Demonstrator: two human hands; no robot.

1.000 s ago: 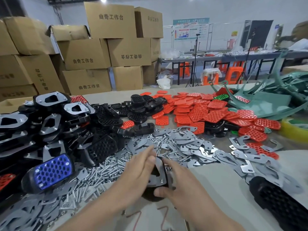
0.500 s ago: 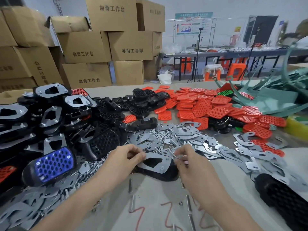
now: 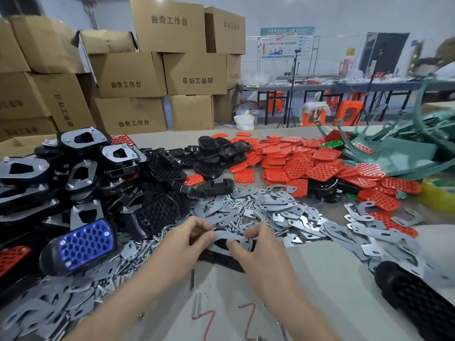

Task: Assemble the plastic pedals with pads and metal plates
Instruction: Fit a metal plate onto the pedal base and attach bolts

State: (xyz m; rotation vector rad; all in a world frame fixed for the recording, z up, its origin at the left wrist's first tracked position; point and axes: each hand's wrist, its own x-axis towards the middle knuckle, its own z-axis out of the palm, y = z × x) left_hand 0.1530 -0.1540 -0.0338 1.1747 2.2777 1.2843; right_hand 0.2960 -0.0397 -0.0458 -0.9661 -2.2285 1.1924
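A black plastic pedal lies on the table in front of me with a grey metal plate on top of it. My left hand pinches the plate's left end. My right hand pinches the plate's right side, thumb near its lower edge. Loose metal plates and screws are heaped just behind. Orange perforated pads spread across the far middle. Bare black pedals lie behind the screws.
Finished pedals with plates are stacked at the left, one with a blue pad nearest. A black pedal lies at the right edge. Green plastic parts sit far right. Cardboard boxes stand behind the table. Loose pins lie near my wrists.
The pedal went from tilted upright between my hands to flat on the table. Both hands now pinch the plate's ends, closer together than half a second ago.
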